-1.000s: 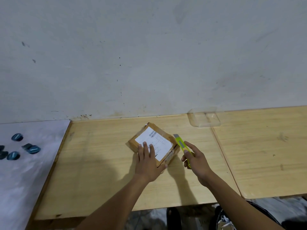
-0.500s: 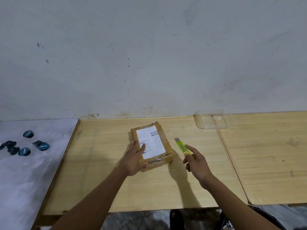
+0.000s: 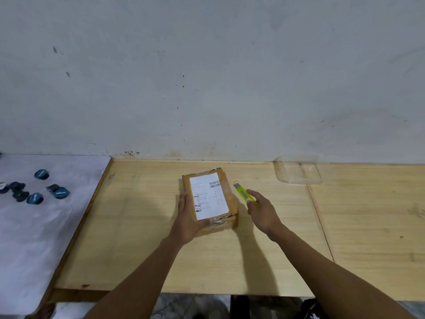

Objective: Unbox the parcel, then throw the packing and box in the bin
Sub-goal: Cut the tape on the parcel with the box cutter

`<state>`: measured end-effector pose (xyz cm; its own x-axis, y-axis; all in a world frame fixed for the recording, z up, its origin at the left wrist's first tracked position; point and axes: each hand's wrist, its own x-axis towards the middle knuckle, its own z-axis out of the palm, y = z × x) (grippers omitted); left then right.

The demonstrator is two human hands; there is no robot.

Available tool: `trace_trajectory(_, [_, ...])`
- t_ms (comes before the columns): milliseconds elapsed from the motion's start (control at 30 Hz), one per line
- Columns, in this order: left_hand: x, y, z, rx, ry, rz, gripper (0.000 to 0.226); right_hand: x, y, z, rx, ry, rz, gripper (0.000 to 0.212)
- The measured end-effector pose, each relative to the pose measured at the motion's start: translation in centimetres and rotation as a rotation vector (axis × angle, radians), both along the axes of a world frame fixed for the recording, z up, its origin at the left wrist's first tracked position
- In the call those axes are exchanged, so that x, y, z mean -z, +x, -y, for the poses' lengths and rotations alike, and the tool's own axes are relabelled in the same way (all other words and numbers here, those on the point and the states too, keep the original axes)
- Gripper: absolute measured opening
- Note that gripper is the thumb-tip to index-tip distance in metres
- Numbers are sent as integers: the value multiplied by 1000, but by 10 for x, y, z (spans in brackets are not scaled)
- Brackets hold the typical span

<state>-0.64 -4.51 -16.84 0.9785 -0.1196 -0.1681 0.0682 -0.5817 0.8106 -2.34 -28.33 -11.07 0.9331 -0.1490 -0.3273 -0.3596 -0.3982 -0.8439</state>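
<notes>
A small brown cardboard parcel (image 3: 209, 197), taped and bearing a white shipping label, lies flat on the wooden table (image 3: 142, 226), its long side pointing away from me. My left hand (image 3: 187, 218) grips its near left corner and side. My right hand (image 3: 262, 210) hovers just right of the parcel, closed around a yellow-green utility knife (image 3: 244, 195) whose blade tip points away toward the wall. The knife is apart from the box. No bin is in view.
A clear plastic tray (image 3: 297, 169) sits by the wall at the back right. To the left, a white-covered surface (image 3: 34, 226) carries several small dark blue round items (image 3: 41, 174). A seam (image 3: 319, 222) splits the wooden top on the right.
The parcel has been turned from a diagonal lie until its long side points away from me. My left hand shifted from its top to its near left corner. The knife hand stayed beside it.
</notes>
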Motion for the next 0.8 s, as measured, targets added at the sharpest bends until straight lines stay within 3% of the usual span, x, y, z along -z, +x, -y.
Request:
trace_trajectory(133, [-4, 0, -1, 0, -133, 36, 102, 0, 22, 0, -57, -42, 7, 38])
trace_trajectory(433, [-9, 21, -5, 128, -37, -33, 121, 18, 27, 9, 16, 33, -13, 36])
trace_trajectory(600, [-17, 28, -2, 198, 1, -45, 119, 23, 20, 20, 99, 220, -64, 34])
trace_trajectory(800, [-22, 29, 1, 205, 16, -50, 115, 24, 14, 27, 107, 288, -67, 36])
